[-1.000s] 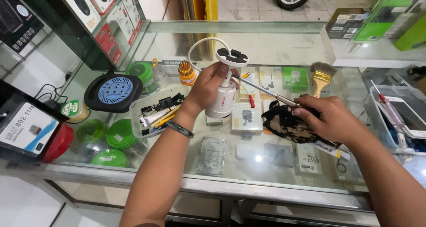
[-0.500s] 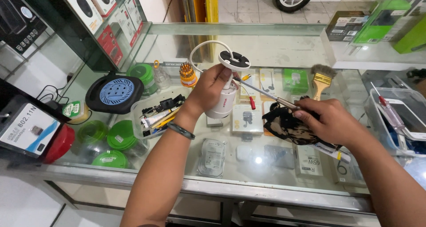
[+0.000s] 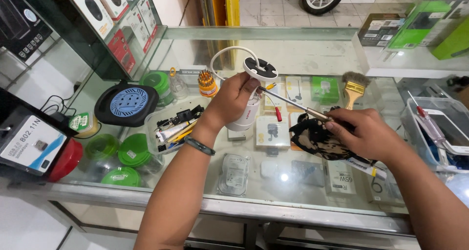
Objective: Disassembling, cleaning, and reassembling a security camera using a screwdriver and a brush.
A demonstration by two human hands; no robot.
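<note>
The left hand [image 3: 234,98] clasped the white cylindrical camera housing [image 3: 246,115] firmly while the right hand's [image 3: 366,133] closed grip steadied the slim metal screwdriver [image 3: 293,105] squarely against its round mount.

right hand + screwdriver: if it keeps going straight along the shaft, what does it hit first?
Probably the round white mount base of the white cylindrical camera, held in the left hand. The metal screwdriver shaft in the right hand points up-left at it; its tip seems at the base, though depth is unclear.
</note>
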